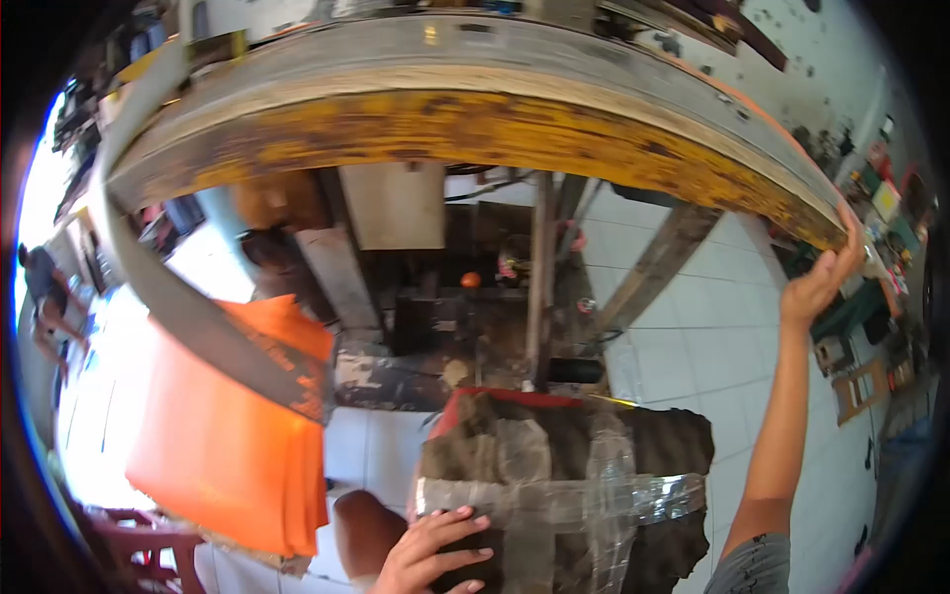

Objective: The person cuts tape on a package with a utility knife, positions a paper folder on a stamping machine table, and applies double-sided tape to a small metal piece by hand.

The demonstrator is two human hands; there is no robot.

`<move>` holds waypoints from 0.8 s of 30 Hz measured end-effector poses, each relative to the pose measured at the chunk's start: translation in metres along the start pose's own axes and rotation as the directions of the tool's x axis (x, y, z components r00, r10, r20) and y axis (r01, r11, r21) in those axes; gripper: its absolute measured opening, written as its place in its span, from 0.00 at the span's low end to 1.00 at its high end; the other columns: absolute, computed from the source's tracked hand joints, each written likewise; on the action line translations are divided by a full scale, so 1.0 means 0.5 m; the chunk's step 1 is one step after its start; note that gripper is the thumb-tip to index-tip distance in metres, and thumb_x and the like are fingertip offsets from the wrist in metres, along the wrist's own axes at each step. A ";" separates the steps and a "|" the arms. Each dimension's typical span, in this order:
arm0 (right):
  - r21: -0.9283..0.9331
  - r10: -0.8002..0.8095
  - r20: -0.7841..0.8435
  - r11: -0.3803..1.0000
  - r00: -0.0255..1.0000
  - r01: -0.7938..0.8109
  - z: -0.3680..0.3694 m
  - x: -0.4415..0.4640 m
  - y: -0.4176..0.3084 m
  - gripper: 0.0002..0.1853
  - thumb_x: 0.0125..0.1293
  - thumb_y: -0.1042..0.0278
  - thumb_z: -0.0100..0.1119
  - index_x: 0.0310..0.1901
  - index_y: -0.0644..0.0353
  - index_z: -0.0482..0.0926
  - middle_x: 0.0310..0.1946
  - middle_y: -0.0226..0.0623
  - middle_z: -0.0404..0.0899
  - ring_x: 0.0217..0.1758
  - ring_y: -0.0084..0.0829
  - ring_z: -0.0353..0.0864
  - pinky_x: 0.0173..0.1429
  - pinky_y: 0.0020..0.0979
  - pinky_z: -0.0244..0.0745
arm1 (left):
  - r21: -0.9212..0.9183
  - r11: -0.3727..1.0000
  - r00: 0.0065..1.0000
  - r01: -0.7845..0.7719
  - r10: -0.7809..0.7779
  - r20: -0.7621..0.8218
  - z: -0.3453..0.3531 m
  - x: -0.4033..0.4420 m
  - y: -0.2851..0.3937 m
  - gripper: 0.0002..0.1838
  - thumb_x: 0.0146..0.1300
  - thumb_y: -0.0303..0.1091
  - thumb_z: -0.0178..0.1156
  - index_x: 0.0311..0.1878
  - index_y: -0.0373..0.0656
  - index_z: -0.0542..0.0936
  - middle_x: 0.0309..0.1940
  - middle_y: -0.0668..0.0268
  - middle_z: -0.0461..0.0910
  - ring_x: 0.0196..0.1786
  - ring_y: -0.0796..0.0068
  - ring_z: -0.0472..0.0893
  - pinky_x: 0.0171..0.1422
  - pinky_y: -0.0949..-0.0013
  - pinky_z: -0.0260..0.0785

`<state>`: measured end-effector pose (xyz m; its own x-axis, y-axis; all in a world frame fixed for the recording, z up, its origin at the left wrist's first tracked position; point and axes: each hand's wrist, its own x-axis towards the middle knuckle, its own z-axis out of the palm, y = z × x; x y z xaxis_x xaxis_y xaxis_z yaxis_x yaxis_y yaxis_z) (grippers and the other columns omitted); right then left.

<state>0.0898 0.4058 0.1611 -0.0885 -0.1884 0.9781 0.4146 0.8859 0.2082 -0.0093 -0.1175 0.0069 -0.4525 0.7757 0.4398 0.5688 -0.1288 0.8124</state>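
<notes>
My left hand [435, 554] lies with fingers spread on a dark, rough-edged pad [564, 445] bound with clear tape, low in the middle. At the right end of the workbench [475, 124], my right hand [833, 269] reaches up. Its fingers are stretched along the edge of a long grey sheet [584, 48], with the thumb apart. The sheet has an orange rim on the right; it covers the benchtop and droops over the left end in a curved strip. That strip comes down across a folded stack of orange sheets [228, 426].
A dark red plastic stool [148, 544] stands at lower left. Wooden legs [658, 267] and a dark low shelf [435, 327] are under the bench. Another person [49, 297] is at far left. Cluttered goods [886, 218] line the right wall.
</notes>
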 end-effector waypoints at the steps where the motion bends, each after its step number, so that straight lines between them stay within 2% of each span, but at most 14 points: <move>1: 0.011 0.029 0.012 1.000 1.000 -0.029 0.001 0.004 -0.005 0.30 0.84 0.50 0.33 0.69 0.68 0.71 0.68 0.48 0.73 0.73 0.47 0.68 0.79 0.47 0.55 | -0.132 0.991 1.000 0.029 -0.030 -0.007 -0.024 -0.009 0.010 0.19 0.64 0.37 0.68 0.55 0.38 0.84 0.65 0.47 0.80 0.69 0.44 0.77 0.70 0.45 0.69; 3: 0.048 0.037 0.026 0.998 0.999 -0.038 -0.003 0.009 -0.016 0.29 0.84 0.52 0.33 0.70 0.68 0.70 0.68 0.48 0.73 0.74 0.47 0.66 0.79 0.47 0.54 | -0.104 0.989 0.993 0.103 -0.096 0.066 -0.130 -0.067 0.022 0.23 0.65 0.41 0.68 0.58 0.37 0.83 0.66 0.46 0.77 0.72 0.45 0.73 0.75 0.45 0.65; 4: 0.037 0.032 0.037 0.999 0.999 -0.033 -0.007 0.012 -0.018 0.28 0.84 0.53 0.33 0.70 0.67 0.70 0.69 0.46 0.72 0.76 0.46 0.65 0.80 0.48 0.54 | -0.029 0.962 0.960 0.272 -0.274 -0.061 -0.186 -0.076 0.051 0.13 0.57 0.38 0.71 0.41 0.40 0.87 0.48 0.57 0.90 0.55 0.55 0.87 0.62 0.54 0.75; 5: 0.036 0.026 0.038 0.999 0.999 -0.028 -0.005 0.016 -0.014 0.28 0.84 0.53 0.33 0.70 0.66 0.71 0.69 0.46 0.72 0.76 0.46 0.65 0.80 0.48 0.54 | 0.118 0.924 0.911 0.364 -0.326 -0.253 -0.248 -0.131 0.042 0.12 0.49 0.25 0.72 0.39 0.40 0.88 0.46 0.58 0.90 0.51 0.64 0.88 0.55 0.61 0.78; 6: 0.031 0.023 0.042 0.999 0.999 -0.024 -0.008 0.015 -0.010 0.28 0.84 0.54 0.33 0.70 0.66 0.71 0.70 0.45 0.72 0.77 0.46 0.64 0.80 0.48 0.53 | 0.475 0.841 0.937 0.258 -0.097 -0.337 -0.329 -0.114 0.065 0.09 0.53 0.25 0.68 0.40 0.40 0.87 0.42 0.59 0.89 0.47 0.61 0.88 0.51 0.60 0.78; 7: 0.028 0.022 0.051 0.999 0.998 -0.023 -0.009 0.013 -0.011 0.28 0.84 0.54 0.33 0.70 0.65 0.71 0.70 0.45 0.72 0.77 0.46 0.64 0.80 0.48 0.53 | 0.663 0.643 0.878 0.383 -0.031 -0.477 -0.411 -0.111 0.083 0.09 0.58 0.26 0.65 0.42 0.38 0.86 0.39 0.58 0.88 0.45 0.58 0.88 0.49 0.61 0.77; 8: 0.044 0.048 0.055 0.998 0.997 -0.050 -0.010 0.015 -0.018 0.27 0.84 0.55 0.33 0.69 0.64 0.71 0.70 0.44 0.72 0.78 0.45 0.63 0.81 0.49 0.53 | 0.656 0.550 0.761 0.516 0.056 -0.646 -0.484 -0.055 0.111 0.10 0.62 0.28 0.62 0.46 0.36 0.84 0.38 0.57 0.87 0.44 0.57 0.87 0.52 0.62 0.76; 10: 0.049 0.048 0.061 0.998 0.997 -0.051 -0.009 0.012 -0.015 0.27 0.84 0.54 0.33 0.70 0.64 0.71 0.70 0.44 0.72 0.78 0.45 0.63 0.81 0.49 0.53 | 0.851 0.388 0.761 0.354 0.409 -0.503 -0.691 0.042 0.112 0.11 0.72 0.31 0.61 0.53 0.37 0.82 0.47 0.60 0.87 0.47 0.68 0.84 0.54 0.64 0.74; 12: 0.027 0.044 0.071 0.999 0.997 -0.046 -0.014 0.014 -0.011 0.26 0.85 0.54 0.32 0.71 0.62 0.70 0.70 0.42 0.72 0.79 0.45 0.63 0.81 0.50 0.53 | 0.711 0.550 0.639 0.438 0.366 -0.676 -0.830 0.171 0.132 0.16 0.77 0.39 0.59 0.61 0.42 0.82 0.48 0.63 0.87 0.51 0.75 0.81 0.57 0.68 0.72; 14: 0.039 0.053 0.081 0.998 0.995 -0.056 -0.018 0.013 -0.016 0.26 0.85 0.53 0.33 0.70 0.62 0.70 0.70 0.42 0.72 0.79 0.44 0.63 0.81 0.50 0.53 | 0.895 0.269 0.728 0.356 0.521 -0.446 -1.010 0.244 0.085 0.19 0.75 0.42 0.61 0.61 0.41 0.82 0.50 0.57 0.85 0.52 0.64 0.83 0.59 0.61 0.73; 17: 0.034 0.037 0.091 0.999 0.995 -0.041 -0.031 0.024 -0.028 0.26 0.85 0.52 0.35 0.70 0.61 0.71 0.69 0.41 0.73 0.78 0.45 0.64 0.81 0.51 0.54 | 0.858 0.182 0.862 0.481 0.084 -0.501 -1.157 0.281 0.023 0.20 0.72 0.42 0.63 0.58 0.37 0.83 0.50 0.53 0.85 0.55 0.57 0.83 0.62 0.58 0.73; 19: 0.016 0.019 0.101 1.000 0.995 -0.020 -0.037 0.029 -0.029 0.26 0.84 0.52 0.36 0.69 0.61 0.71 0.68 0.42 0.73 0.77 0.46 0.65 0.81 0.52 0.55 | 0.864 0.097 0.869 0.495 -0.027 -0.495 -1.217 0.289 -0.027 0.20 0.72 0.41 0.63 0.56 0.34 0.83 0.50 0.48 0.85 0.57 0.53 0.83 0.63 0.57 0.73; 23: -0.005 0.048 0.126 0.999 0.991 -0.048 -0.041 0.027 -0.026 0.24 0.83 0.55 0.39 0.70 0.60 0.71 0.68 0.42 0.73 0.77 0.46 0.65 0.81 0.52 0.55 | 0.913 0.264 0.870 0.311 0.307 -0.385 -1.328 0.266 -0.131 0.21 0.75 0.41 0.60 0.59 0.33 0.81 0.49 0.44 0.85 0.55 0.50 0.85 0.62 0.56 0.73; 24: 0.004 0.058 0.146 0.998 0.988 -0.060 -0.045 0.028 -0.030 0.24 0.83 0.56 0.39 0.70 0.60 0.71 0.68 0.42 0.73 0.78 0.46 0.64 0.81 0.52 0.54 | 0.884 0.241 0.825 0.401 0.323 -0.463 -1.302 0.263 -0.109 0.21 0.77 0.42 0.59 0.61 0.34 0.80 0.51 0.45 0.85 0.56 0.52 0.85 0.63 0.57 0.73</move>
<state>0.1028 0.3804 0.1717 -0.1953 -0.0724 0.9781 0.4157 0.8971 0.1495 -0.5470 -0.4105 0.2696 -0.5076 0.3127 0.8029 0.5624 0.8262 0.0337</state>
